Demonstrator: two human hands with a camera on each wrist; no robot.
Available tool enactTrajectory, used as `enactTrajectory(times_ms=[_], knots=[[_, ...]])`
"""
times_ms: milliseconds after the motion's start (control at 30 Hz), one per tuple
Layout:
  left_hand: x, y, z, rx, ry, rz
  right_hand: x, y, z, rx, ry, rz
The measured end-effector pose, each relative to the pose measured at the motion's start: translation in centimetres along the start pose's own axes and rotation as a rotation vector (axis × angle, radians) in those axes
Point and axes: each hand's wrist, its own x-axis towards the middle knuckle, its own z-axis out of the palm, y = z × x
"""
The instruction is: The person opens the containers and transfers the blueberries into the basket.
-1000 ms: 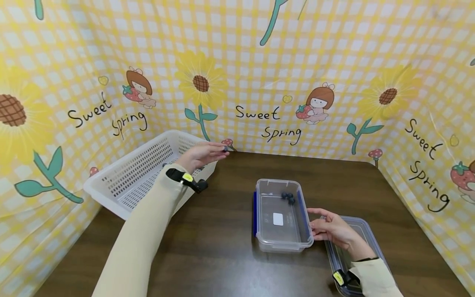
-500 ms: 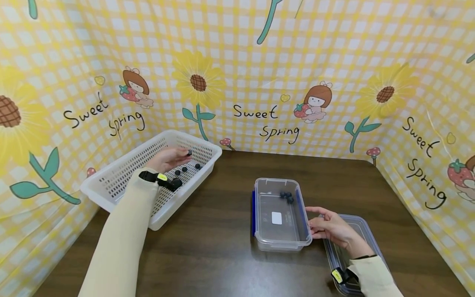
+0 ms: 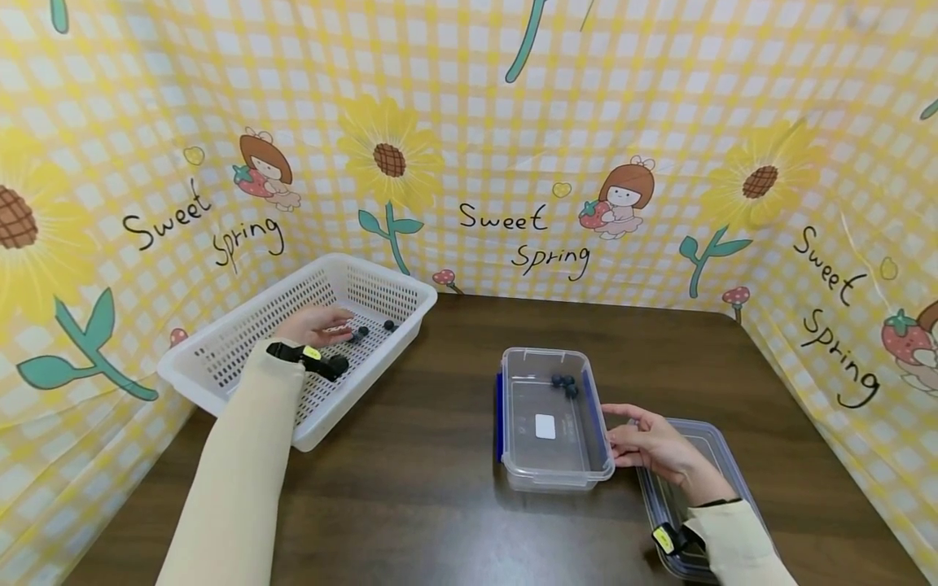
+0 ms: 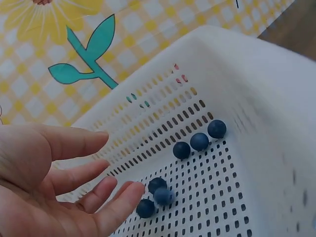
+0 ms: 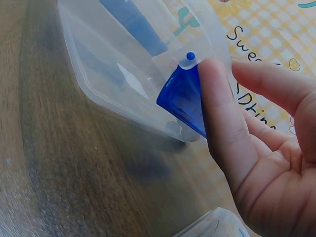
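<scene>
Inside the white slotted basket (image 3: pixel 410 346) my left hand (image 3: pixel 317 324) hovers with fingers spread and nothing between them. Just past its fingertips in the left wrist view lie three blueberries, one of them blurred (image 4: pixel 164 196). Three more blueberries (image 4: pixel 199 141) form a row near the basket's end. A clear plastic food box (image 3: pixel 542 480) stands on the table with a few blueberries (image 3: pixel 570 391) at its far end. My right hand (image 3: pixel 663 452) touches the box's right side with fairly straight fingers. In the right wrist view its thumb lies against the blue latch (image 5: pixel 178 96).
A clear lid (image 3: pixel 699 431) lies on the brown table (image 3: pixel 410 505) beneath my right hand and wrist. Behind the table hangs a yellow checked cloth (image 3: pixel 454 146), close to the basket's far side. Another blue latch (image 3: pixel 500 419) hangs on the box's left side.
My left hand has moved left and down from the basket's right rim into the basket, and has let go of a blueberry. The right hand stays at the box.
</scene>
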Motion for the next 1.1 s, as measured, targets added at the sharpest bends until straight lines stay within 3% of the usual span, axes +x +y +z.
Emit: enactTrajectory(times_ms=[167, 333, 600, 733, 967, 1100], knots=[[0.0, -0.1, -0.1, -0.031, -0.008, -0.014, 0.0, 0.0, 0.0, 0.005, -0.003, 0.004], [-0.1, 0.4, 0.9, -0.016, -0.043, 0.037, 0.0, 0.0, 0.0, 0.009, 0.001, 0.008], [-0.4, 1.9, 6.2, -0.034, -0.084, 0.101, 0.0, 0.1, 0.0, 0.005, -0.006, 0.000], [-0.8, 2.2, 8.8, -0.031, -0.149, 0.107, 0.0, 0.1, -0.1, 0.000, -0.009, -0.006], [-1.0, 1.0, 12.9, 0.053, -0.316, 0.158, 0.0, -0.1, -0.1, 0.003, -0.011, -0.009], [-0.7, -0.3, 15.3, 0.073, -0.359, 0.161, 0.0, -0.1, 0.0, 0.001, -0.004, 0.001]])
